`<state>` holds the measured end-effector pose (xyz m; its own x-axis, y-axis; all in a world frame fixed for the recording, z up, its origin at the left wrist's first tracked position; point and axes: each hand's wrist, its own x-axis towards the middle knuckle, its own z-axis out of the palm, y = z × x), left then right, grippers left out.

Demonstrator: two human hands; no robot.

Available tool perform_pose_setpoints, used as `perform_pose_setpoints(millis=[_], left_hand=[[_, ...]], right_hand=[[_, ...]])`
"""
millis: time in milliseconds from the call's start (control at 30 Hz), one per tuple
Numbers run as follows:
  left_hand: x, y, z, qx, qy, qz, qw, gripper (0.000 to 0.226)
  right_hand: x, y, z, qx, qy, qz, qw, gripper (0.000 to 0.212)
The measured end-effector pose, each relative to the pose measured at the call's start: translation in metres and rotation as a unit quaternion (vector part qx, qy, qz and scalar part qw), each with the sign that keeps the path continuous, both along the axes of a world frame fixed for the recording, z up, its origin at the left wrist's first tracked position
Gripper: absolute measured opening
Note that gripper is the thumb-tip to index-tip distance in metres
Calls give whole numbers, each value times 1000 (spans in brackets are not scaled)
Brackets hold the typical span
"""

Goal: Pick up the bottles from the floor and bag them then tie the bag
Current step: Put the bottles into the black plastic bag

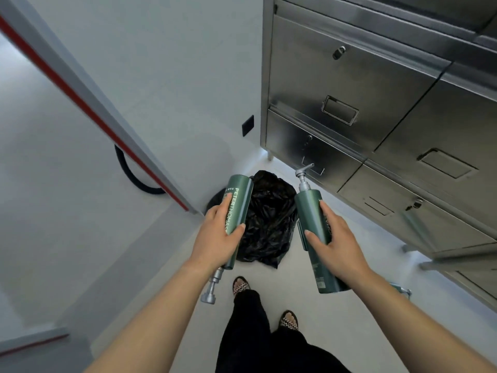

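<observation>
Head view: nearest us, our left hand (212, 238) curls round a green bottle (240, 200), pump pointing down, and our right hand (336, 249) grips a second bottle (309, 208), pump up. Just beyond, between them, the black bag (269, 211) lies crumpled on the floor, its mouth not clearly open. Dropped now, we judge, the bottles could miss and roll toward the steel cabinet (349, 76).

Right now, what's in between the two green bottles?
A crumpled black bag, down on the floor; the head view shows it between the left-hand bottle and the right-hand bottle.
</observation>
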<state>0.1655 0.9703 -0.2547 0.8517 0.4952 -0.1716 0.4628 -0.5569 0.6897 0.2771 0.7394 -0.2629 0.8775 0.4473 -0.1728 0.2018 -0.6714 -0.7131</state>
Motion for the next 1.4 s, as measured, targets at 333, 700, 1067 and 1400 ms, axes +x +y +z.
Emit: perform_pose_setpoints(millis=[333, 700, 1067, 1400], left_hand=[[88, 62, -20, -18, 52, -31, 998, 75], [123, 54, -104, 15, 99, 120, 988, 74], [167, 51, -381, 9, 80, 158, 984, 73], [202, 86, -624, 75, 32, 126, 989, 74]], right_hand=[[73, 56, -6, 12, 6, -32, 999, 74], [166, 82, -100, -7, 71, 118, 990, 74], [230, 129, -397, -13, 71, 151, 986, 77], [270, 181, -637, -48, -59, 220, 972, 75]])
